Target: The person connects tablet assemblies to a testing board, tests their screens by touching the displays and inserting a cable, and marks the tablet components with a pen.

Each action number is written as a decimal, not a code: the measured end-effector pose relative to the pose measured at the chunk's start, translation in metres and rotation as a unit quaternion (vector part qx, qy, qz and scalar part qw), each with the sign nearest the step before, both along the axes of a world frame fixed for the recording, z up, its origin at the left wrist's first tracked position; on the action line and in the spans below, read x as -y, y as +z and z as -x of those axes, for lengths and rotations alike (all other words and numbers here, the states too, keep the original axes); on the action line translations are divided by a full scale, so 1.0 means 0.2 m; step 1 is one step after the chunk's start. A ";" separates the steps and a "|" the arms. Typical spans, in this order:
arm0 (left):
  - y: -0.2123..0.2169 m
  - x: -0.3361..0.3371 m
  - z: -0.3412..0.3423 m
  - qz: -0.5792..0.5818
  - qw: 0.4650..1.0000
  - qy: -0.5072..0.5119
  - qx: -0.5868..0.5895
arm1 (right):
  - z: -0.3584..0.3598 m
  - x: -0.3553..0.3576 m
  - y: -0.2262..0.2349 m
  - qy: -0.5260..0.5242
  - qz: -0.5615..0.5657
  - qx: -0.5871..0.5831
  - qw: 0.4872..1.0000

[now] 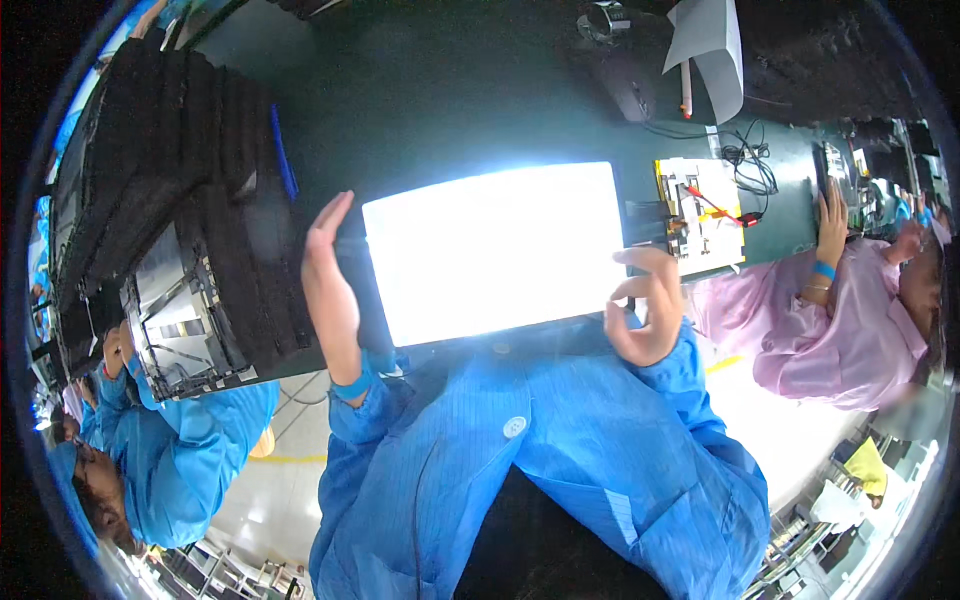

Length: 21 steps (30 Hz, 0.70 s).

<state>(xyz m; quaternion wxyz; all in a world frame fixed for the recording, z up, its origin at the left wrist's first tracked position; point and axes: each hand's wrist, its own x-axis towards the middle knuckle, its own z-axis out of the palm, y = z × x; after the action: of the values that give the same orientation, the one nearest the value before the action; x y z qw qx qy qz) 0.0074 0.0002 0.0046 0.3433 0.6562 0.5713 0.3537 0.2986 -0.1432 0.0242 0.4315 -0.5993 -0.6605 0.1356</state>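
Observation:
A brightly glowing white rectangular panel [495, 255] lies in front of me at the near edge of the dark table, its glare washing out any detail. My left hand [332, 290] stands upright beside the panel's left edge, fingers stretched and nothing in them. At the lower right corner is my right hand [645, 305], its fingers curled toward the thumb and the index fingertip over the panel's right edge. Whether a small thing sits between those fingers cannot be made out.
Right of the panel lies a white board [705, 225] with red clip leads and black cable [750, 165]. Black foam-like slabs [190, 170] are stacked at left, near a framed panel [180, 310]. A white sheet [710, 50] hangs at the back. Co-workers sit on both sides.

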 end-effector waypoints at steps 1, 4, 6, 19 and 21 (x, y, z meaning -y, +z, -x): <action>0.01 0.04 -0.04 -0.010 0.999 0.031 -0.023 | 0.03 0.01 -0.03 -0.005 -0.004 -0.018 1.000; 0.03 0.07 -0.07 -0.010 0.998 0.053 -0.018 | 0.08 -0.01 -0.10 -0.005 -0.062 0.021 0.998; 0.06 0.08 -0.09 0.033 0.998 0.058 0.012 | 0.08 0.00 -0.11 -0.009 -0.065 0.010 0.998; 0.09 0.10 -0.22 0.077 0.975 0.058 0.202 | 0.14 0.10 -0.08 0.110 -0.038 0.067 0.991; 0.11 0.11 -0.24 0.065 0.981 0.064 0.172 | 0.21 0.06 -0.05 0.201 -0.113 0.025 0.973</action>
<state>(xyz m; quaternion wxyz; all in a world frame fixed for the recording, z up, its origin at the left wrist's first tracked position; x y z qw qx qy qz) 0.0562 -0.0213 0.0275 0.4549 0.5245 0.5659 0.4446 0.2566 -0.1551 0.0141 0.4439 -0.4046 -0.7890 0.1294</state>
